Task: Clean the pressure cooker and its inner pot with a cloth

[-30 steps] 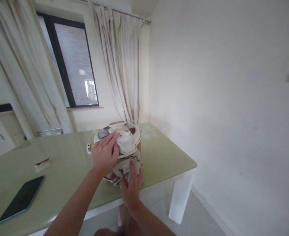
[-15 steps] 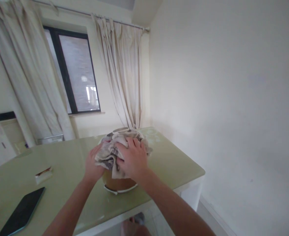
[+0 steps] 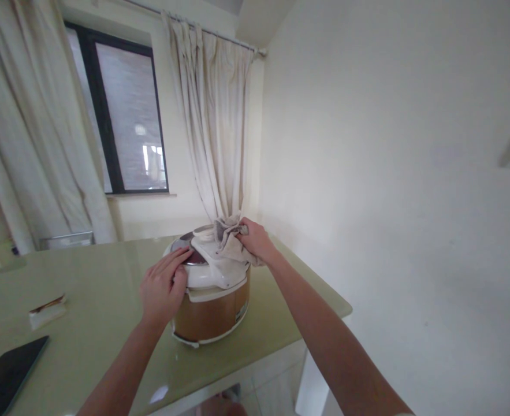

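Observation:
A rice cooker (image 3: pixel 211 315) with a gold-brown body and a white lid (image 3: pixel 203 276) stands on the pale green table. My left hand (image 3: pixel 164 284) rests on the left side of the lid, fingers stretched out and holding nothing. At the lid's right side, my right hand (image 3: pixel 257 240) grips a greyish-white cloth (image 3: pixel 233 240). Bunched up, the cloth lies against the top and right edge of the lid, and part of it hangs below my fingers. Some of the fingertips of my right hand are hidden in its folds.
On the table (image 3: pixel 107 289) a dark phone or tablet (image 3: pixel 12 372) lies at the near left, with a small white packet (image 3: pixel 47 312) beyond it. The table's right edge runs close to a white wall (image 3: pixel 388 202). Curtains (image 3: pixel 215 115) and a window (image 3: pixel 129 115) are behind.
My right hand has moved right with the cloth, uncovering much of the lid. My left hand has come off the cloth onto the lid. The view has shifted slightly right.

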Demonstrator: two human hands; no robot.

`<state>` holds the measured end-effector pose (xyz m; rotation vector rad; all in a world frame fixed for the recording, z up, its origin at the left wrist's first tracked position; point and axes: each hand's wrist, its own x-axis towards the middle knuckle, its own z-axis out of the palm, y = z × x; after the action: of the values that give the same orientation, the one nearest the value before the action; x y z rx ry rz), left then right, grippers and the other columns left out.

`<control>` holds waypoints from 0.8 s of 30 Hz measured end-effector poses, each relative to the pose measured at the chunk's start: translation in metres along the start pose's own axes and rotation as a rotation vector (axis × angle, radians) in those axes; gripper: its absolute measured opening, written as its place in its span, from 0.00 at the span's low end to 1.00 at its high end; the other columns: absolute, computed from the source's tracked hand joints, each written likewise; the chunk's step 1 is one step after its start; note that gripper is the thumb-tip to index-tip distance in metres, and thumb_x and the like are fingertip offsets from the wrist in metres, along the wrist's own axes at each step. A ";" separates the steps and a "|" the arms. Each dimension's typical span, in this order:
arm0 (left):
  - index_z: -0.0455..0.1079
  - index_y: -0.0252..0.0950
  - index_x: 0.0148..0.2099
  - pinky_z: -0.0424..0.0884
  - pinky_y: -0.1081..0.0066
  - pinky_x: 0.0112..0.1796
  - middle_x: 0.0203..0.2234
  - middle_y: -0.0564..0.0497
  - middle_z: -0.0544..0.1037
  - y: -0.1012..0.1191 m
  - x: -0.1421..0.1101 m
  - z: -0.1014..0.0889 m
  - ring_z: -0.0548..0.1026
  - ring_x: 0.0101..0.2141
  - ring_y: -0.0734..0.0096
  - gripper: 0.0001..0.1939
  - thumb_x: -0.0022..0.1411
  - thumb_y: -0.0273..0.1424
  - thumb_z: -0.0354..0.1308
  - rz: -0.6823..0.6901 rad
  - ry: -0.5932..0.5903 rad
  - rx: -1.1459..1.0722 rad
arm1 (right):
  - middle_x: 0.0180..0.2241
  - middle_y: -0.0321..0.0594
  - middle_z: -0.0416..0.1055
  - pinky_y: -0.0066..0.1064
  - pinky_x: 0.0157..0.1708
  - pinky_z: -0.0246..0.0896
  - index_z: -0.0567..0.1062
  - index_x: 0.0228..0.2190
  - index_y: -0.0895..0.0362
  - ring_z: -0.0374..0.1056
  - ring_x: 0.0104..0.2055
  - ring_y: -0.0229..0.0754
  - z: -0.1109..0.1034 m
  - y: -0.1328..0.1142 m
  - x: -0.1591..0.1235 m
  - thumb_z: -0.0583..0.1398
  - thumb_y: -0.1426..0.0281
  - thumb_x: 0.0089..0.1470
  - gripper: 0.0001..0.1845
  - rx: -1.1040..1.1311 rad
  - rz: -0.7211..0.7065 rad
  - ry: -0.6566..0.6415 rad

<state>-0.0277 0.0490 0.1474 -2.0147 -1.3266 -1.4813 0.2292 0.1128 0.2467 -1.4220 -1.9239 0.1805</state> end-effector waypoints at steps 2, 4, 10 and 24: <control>0.79 0.38 0.57 0.69 0.50 0.62 0.57 0.44 0.82 0.000 0.000 0.000 0.77 0.59 0.56 0.22 0.73 0.33 0.46 -0.006 -0.001 0.003 | 0.45 0.43 0.77 0.39 0.47 0.64 0.77 0.49 0.49 0.72 0.49 0.52 0.003 0.008 -0.007 0.64 0.59 0.60 0.16 -0.014 0.017 0.042; 0.78 0.38 0.58 0.69 0.51 0.63 0.58 0.44 0.81 0.001 0.002 -0.001 0.76 0.60 0.56 0.22 0.74 0.33 0.46 -0.006 -0.018 -0.004 | 0.45 0.43 0.75 0.40 0.49 0.64 0.77 0.50 0.49 0.71 0.48 0.52 0.006 0.013 -0.016 0.63 0.58 0.61 0.17 0.012 0.020 0.103; 0.78 0.37 0.58 0.68 0.50 0.64 0.59 0.42 0.81 0.003 0.004 -0.004 0.76 0.61 0.55 0.22 0.74 0.33 0.46 0.000 -0.055 -0.042 | 0.51 0.48 0.75 0.46 0.59 0.64 0.75 0.54 0.55 0.70 0.55 0.52 0.058 0.061 -0.082 0.59 0.61 0.60 0.23 0.346 -0.070 0.453; 0.81 0.42 0.55 0.73 0.52 0.57 0.54 0.47 0.84 -0.016 0.004 -0.009 0.80 0.55 0.55 0.20 0.71 0.33 0.49 0.094 0.043 -0.085 | 0.62 0.53 0.68 0.58 0.68 0.56 0.72 0.61 0.52 0.60 0.68 0.64 0.094 0.061 -0.133 0.65 0.62 0.54 0.34 0.411 -0.060 0.558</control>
<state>-0.0455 0.0532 0.1500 -2.0548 -1.1546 -1.5530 0.2350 0.0469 0.0853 -1.0041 -1.3712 0.1240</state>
